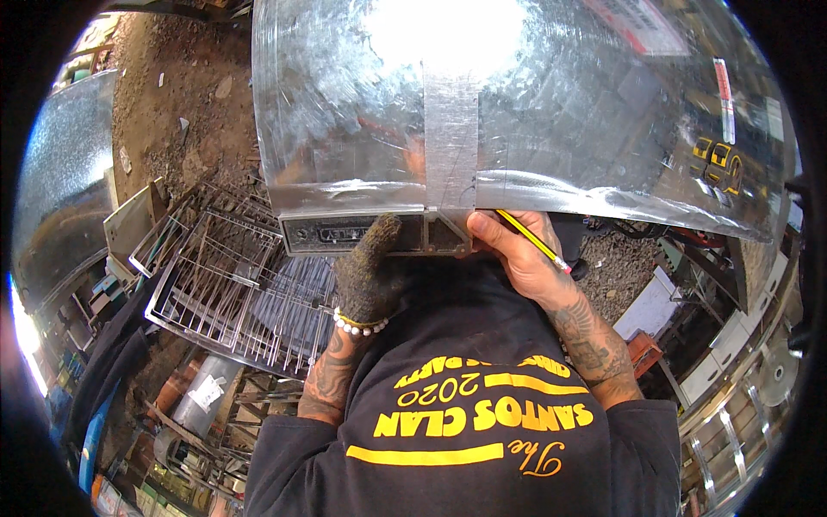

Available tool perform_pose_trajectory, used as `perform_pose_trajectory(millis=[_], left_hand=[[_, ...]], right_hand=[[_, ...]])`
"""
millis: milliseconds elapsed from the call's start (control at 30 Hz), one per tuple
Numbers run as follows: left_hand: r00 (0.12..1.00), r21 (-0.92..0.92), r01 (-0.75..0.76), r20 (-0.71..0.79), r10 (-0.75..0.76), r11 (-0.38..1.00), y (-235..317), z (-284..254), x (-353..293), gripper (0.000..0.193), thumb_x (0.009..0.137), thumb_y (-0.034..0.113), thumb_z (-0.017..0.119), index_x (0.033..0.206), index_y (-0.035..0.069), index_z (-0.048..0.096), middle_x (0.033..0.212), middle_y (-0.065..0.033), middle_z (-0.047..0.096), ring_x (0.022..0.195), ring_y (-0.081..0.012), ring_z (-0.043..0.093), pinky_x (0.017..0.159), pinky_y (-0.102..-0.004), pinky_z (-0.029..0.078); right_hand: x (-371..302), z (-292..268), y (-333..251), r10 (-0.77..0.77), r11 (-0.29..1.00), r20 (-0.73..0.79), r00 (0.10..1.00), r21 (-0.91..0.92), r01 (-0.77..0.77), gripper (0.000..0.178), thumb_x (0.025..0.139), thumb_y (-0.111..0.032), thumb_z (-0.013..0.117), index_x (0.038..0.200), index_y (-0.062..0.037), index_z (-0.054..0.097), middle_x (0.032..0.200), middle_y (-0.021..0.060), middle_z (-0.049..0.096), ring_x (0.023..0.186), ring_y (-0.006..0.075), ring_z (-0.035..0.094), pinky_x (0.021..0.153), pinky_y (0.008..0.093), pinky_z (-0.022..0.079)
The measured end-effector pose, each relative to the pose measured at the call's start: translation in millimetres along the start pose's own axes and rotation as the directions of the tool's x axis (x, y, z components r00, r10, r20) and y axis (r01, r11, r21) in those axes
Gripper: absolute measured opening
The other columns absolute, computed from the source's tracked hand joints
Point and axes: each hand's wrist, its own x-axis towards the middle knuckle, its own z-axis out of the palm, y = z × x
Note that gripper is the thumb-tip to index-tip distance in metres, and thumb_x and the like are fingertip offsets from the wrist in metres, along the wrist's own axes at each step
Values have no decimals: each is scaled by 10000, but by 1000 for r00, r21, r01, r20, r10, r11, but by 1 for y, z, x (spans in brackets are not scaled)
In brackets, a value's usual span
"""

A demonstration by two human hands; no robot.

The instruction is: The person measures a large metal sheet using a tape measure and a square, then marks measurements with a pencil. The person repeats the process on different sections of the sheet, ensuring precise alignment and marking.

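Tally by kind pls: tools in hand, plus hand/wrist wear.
Pencil: 1, held in the right hand
Metal square: 1, held by the left hand
Dark glove: 1, left only
Beaded bracelet: 1, left only
Total: 4

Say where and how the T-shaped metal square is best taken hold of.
Probably by its crossbar, from the person's side: it runs along the near edge of the metal sheet, while the blade lies flat on that sheet, leaving little to grip. The gloved left hand is on that crossbar.
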Motion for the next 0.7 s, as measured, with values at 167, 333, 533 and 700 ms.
perform_pose_trajectory(millis=[167, 333, 533, 700], left_hand=[[1000, -5, 3, -6, -3, 1000, 2, 1, 2, 812, 639, 229, 942, 1319, 5, 560, 1220, -165, 675, 1137, -278, 659, 974, -395, 518], [998, -77, 53, -14, -54, 996, 2, 3, 1, 783, 654, 215, 930, 1314, 2, 566, 1207, -168, 682, 1120, -276, 668, 965, -393, 523], [1000, -2, -4, -3, 4, 1000, 6, 0, 3, 740, 690, 181, 900, 1319, 0, 556, 1209, -172, 680, 1127, -276, 664, 967, -399, 521], [999, -171, 45, -6, -47, 984, -1, 5, -2, 777, 677, 167, 907, 1345, 7, 543, 1275, -156, 648, 1190, -259, 623, 1004, -404, 500]], right_hand=[[0, -2, 1, -11, 1000, 20, 1000, -10, 11, 256, 978, -239, 663, 1150, -52, 696, 998, 20, 699, 868, 104, 641, 769, 265, 539], [1, -2, -2, -19, 998, 33, 999, -52, 21, 276, 988, -257, 647, 1155, -42, 688, 1009, 26, 697, 881, 111, 647, 773, 273, 547], [-1, 0, -4, -17, 999, 28, 999, -33, 18, 286, 992, -264, 640, 1164, -39, 684, 1012, 25, 693, 894, 117, 650, 778, 277, 555], [-13, -6, -31, 114, 919, 91, 989, -388, -70, 273, 1010, -257, 605, 1061, 6, 661, 917, 91, 677, 835, 158, 661, 721, 319, 539]])
